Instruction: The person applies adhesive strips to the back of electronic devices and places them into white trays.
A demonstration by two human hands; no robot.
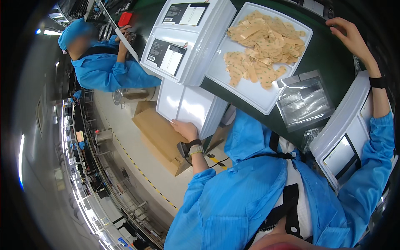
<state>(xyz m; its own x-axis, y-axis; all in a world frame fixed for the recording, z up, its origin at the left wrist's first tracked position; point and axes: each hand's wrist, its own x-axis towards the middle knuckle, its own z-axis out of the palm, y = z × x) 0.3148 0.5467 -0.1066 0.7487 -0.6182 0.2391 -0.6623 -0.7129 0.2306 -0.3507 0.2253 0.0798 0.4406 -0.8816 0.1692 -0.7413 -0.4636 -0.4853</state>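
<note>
My left hand (pixel 185 130) is closed on the near edge of a white plastic tray (pixel 183 102), which tops a stack and has a ridge between two shallow compartments. That stack juts out past the edge of the green work surface, partly beneath another stack. My right hand (pixel 349 36) is over the far right of the surface with its fingers apart and bent, and nothing shows in it. The nearest large thing to it is a white tray (pixel 266 109) heaped with tan adhesive strips (pixel 266 46) that carry small green marks.
A second tray stack (pixel 189 35) holds flat black-and-white battery-like packs (pixel 166 56). Clear plastic sleeves (pixel 304 100) lie near the strips. More trays (pixel 346 143) stand under my right arm. A cardboard box (pixel 160 137) is on the floor. A person in blue (pixel 106 68) works at upper left.
</note>
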